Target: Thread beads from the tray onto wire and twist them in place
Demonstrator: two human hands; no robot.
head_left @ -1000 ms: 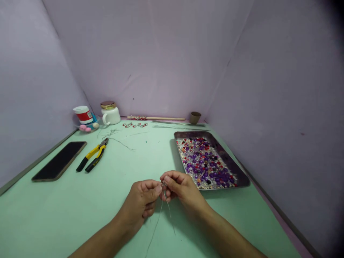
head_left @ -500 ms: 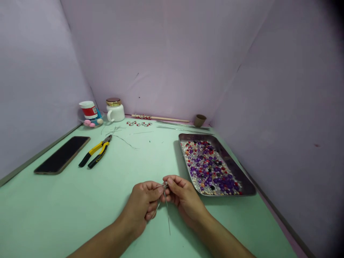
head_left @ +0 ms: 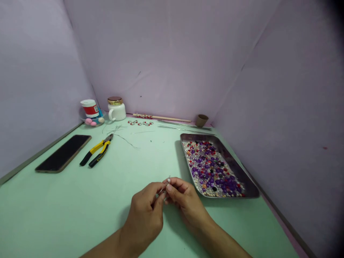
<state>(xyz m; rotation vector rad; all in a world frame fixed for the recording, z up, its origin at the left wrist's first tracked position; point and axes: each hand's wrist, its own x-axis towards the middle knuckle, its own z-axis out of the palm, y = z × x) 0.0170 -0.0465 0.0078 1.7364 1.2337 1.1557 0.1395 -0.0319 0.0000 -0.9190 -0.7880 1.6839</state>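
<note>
My left hand (head_left: pixel 146 215) and my right hand (head_left: pixel 185 204) meet fingertip to fingertip over the green table (head_left: pixel 80 200), near its front edge. Between them they pinch a thin wire with small pale beads (head_left: pixel 167 182) on it; a short looped end sticks up above the fingers. The rest of the wire is hidden behind my hands. A metal tray (head_left: pixel 242 172) filled with purple, red and white beads lies just right of my right hand.
Yellow-handled pliers (head_left: pixel 97 153) and a black phone (head_left: pixel 64 153) lie at the left. Further back are loose wire pieces (head_left: pixel 122 134), beaded rings (head_left: pixel 139 123), a wooden stick (head_left: pixel 166 118), a white jar (head_left: pixel 116 108), a red-and-white tub (head_left: pixel 90 108) and a small brown cup (head_left: pixel 201 120). Purple walls close in all sides.
The wire tails that hung down below my hands are no longer visible. My left hand has turned its back upward, and the beaded end now pokes up between the fingertips.
</note>
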